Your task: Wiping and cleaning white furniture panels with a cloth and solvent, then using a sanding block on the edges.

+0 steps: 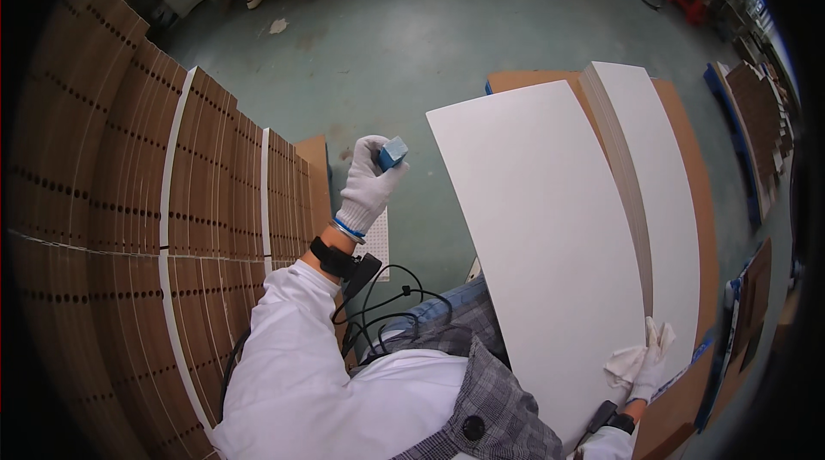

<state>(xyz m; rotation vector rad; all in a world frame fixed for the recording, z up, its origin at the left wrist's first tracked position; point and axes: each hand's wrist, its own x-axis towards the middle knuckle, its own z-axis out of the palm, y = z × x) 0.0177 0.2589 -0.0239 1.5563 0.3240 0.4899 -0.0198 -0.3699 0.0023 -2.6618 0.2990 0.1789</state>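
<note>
Open floor (412,56) lies between the brown panel stack (129,202) and white board (541,236).

White knit gloves, white sleeves, black wristbands, grey checked vest, black cables

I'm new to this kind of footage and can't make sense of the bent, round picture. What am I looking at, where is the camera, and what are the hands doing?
There is no machine here: a person wears a wide fisheye camera on the head, looking down, so straight edges curve near the rim. The arms that enter from the lower edge are the person's own.

The left hand, in a white work glove, is raised and closed around a small blue block. The right hand, also gloved, rests with a white cloth at the near edge of a large white board, which lies tilted across a stack of white boards.

On the left stand rows of brown panels on edge, with lines of drilled holes. Below is a green floor. Black cables hang from a band on the left wrist.
</note>
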